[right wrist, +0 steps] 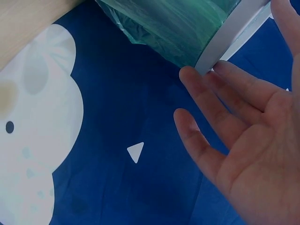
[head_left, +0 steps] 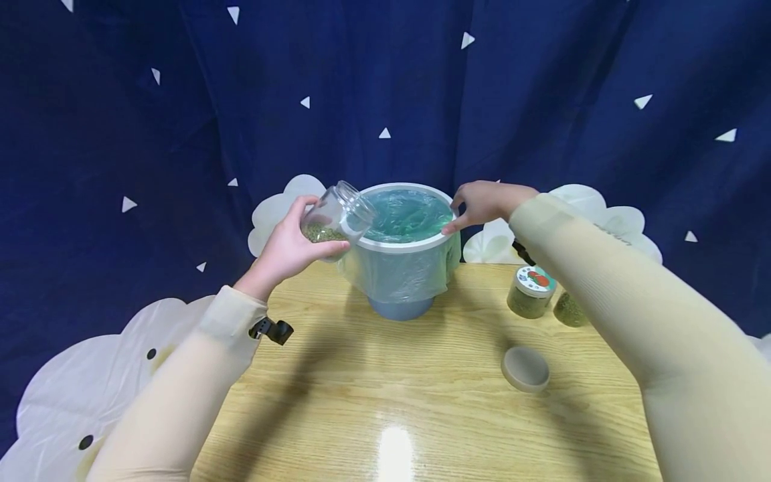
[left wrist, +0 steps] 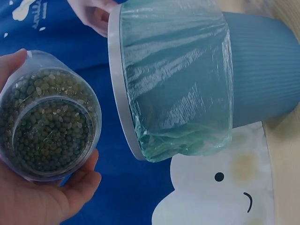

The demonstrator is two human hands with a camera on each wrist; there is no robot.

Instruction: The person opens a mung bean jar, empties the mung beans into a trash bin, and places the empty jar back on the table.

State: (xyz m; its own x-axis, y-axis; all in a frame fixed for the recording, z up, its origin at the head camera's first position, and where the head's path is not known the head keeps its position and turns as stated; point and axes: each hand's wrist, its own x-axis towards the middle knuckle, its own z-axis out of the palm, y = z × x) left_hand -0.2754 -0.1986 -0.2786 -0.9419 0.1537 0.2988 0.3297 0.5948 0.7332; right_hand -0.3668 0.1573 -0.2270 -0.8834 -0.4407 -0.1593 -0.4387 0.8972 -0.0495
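My left hand [head_left: 283,249] grips a clear jar [head_left: 331,215] partly filled with small green beans [head_left: 322,233]. The jar is tilted, its uncovered mouth overlapping the left rim of a blue trash bin [head_left: 400,309] in the head view. Through the jar's base, the left wrist view shows the beans packed close together. A greenish plastic liner [left wrist: 178,79] covers the inside of the bin and hangs over its outer wall. At the right rim is my right hand [head_left: 484,203], its loosely bent fingertips [right wrist: 190,75] right at the white rim [right wrist: 225,37].
On the wooden table [head_left: 361,402], a lidded jar [head_left: 530,294] with a tomato picture on its top stands right of the bin. Another jar [head_left: 569,311] is partly behind my right sleeve. A round lid [head_left: 525,369] lies nearer. Behind hangs a dark blue curtain [head_left: 361,67].
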